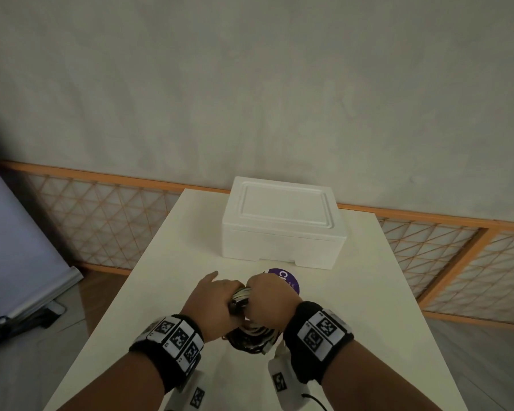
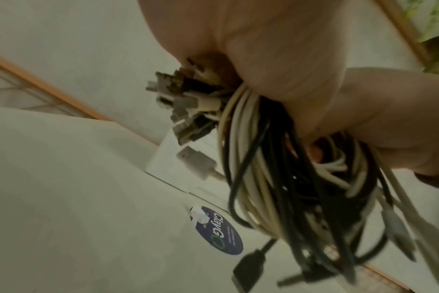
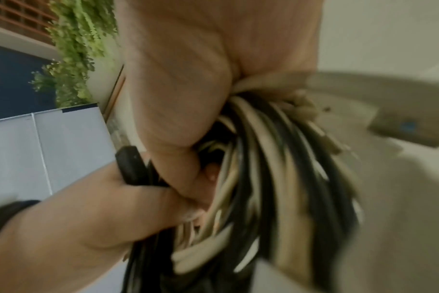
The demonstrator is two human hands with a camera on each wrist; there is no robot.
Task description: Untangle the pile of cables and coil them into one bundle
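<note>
A bundle of black and white cables (image 1: pixel 241 295) hangs above the middle of the white table (image 1: pixel 368 321), held between both hands. My left hand (image 1: pixel 217 292) grips its upper part, index finger pointing forward. My right hand (image 1: pixel 267 295) is curled round the same part from the right, touching the left hand. The loops (image 1: pixel 251 336) droop below the wrists. In the left wrist view the coiled cables (image 2: pixel 263 168) hang under my palm, with several plugs (image 2: pixel 183 99) sticking out to the left. The right wrist view shows the strands (image 3: pixel 263 178), blurred, under my closed right hand (image 3: pixel 188 89).
A closed white foam box (image 1: pixel 282 221) stands at the table's far end. A round purple sticker (image 1: pixel 290 281) lies on the table just beyond my right hand. An orange lattice fence (image 1: pixel 101 221) runs behind the table. A grey board (image 1: pixel 21 247) leans at the left.
</note>
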